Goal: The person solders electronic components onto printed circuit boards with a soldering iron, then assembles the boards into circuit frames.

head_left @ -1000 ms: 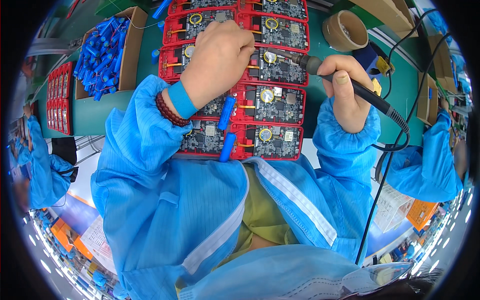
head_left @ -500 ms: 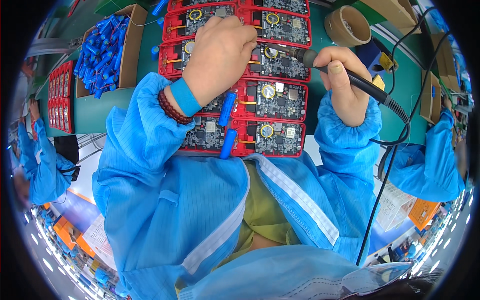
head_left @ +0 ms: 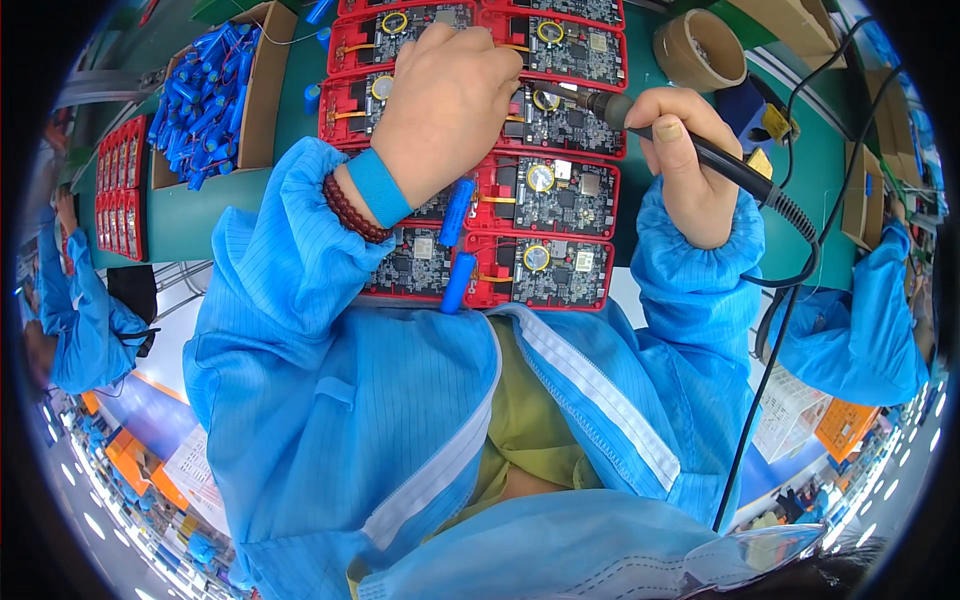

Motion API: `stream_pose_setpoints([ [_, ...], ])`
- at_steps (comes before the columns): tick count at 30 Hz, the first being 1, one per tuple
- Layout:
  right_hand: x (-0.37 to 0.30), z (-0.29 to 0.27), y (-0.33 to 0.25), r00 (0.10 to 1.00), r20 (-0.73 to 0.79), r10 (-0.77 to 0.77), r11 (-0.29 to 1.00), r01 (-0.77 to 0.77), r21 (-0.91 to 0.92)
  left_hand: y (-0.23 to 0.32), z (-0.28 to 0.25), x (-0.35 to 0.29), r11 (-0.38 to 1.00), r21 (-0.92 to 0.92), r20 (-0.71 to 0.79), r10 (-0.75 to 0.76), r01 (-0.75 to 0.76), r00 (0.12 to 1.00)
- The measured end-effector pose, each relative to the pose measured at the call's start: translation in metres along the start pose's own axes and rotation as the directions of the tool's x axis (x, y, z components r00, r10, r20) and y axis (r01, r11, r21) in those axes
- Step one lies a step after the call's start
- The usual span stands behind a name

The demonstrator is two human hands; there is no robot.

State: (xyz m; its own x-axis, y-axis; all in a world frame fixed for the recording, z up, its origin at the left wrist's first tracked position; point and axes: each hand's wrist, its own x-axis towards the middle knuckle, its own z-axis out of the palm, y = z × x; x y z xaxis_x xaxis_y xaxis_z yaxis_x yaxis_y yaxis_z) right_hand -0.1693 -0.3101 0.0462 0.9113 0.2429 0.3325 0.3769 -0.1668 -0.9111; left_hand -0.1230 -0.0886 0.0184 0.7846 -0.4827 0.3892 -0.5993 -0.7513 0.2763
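Note:
Rows of red plastic cases with circuit boards (head_left: 578, 128) lie in front of me, each board bearing a round yellow-rimmed coin cell (head_left: 540, 178). My left hand (head_left: 440, 115) reaches over the middle rows, its fingers pinched together at a case edge; whatever they hold is hidden. In my right hand (head_left: 690, 165) is a soldering iron (head_left: 742, 178), gripped like a pen. Its tip points left, close to my left fingertips; contact cannot be made out. Two blue cylindrical batteries, an upper one (head_left: 457, 212) and a lower one (head_left: 459, 283), rest between the nearer cases.
A cardboard box (head_left: 262, 100) piled with blue batteries (head_left: 205, 105) stands at the left, beside more red cases (head_left: 121, 190). At the right are a round brown tub (head_left: 690, 55) and a blue holder with yellow sponge (head_left: 772, 122). The iron's black cable (head_left: 810, 262) loops down. Co-workers' sleeves show on both sides.
My left hand has shifted very slightly right, still pinched at nearly the same spot. The soldering iron stays almost where it was, its tip near those fingers.

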Motion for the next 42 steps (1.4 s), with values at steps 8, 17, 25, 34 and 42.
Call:
stream_pose_setpoints([
  [8,-0.006,-0.002,-0.003,0.997,-0.061,-0.050,0.999,0.051,0.016,0.000,0.000,0.000,1.000,-0.009,-0.008,0.013,-0.013,1.000],
  [17,-0.017,-0.018,-0.002,0.965,-0.217,-0.148,0.988,0.154,0.011,-0.001,0.001,-0.001,1.000,-0.004,-0.037,0.030,-0.031,0.999],
  [25,-0.031,-0.023,-0.009,0.922,-0.363,-0.133,0.991,0.121,-0.055,0.006,-0.020,-0.001,1.000,0.015,0.020,0.027,-0.027,0.999],
  [34,-0.047,-0.043,-0.009,0.904,-0.402,-0.145,0.989,0.118,-0.090,-0.121,-0.142,-0.034,0.920,0.370,-0.129,-0.086,0.128,0.988],
  [42,-0.044,-0.034,-0.012,0.920,-0.372,-0.127,0.991,0.106,-0.076,-0.173,-0.120,-0.072,0.803,0.564,0.099,-0.299,0.194,0.949],
])
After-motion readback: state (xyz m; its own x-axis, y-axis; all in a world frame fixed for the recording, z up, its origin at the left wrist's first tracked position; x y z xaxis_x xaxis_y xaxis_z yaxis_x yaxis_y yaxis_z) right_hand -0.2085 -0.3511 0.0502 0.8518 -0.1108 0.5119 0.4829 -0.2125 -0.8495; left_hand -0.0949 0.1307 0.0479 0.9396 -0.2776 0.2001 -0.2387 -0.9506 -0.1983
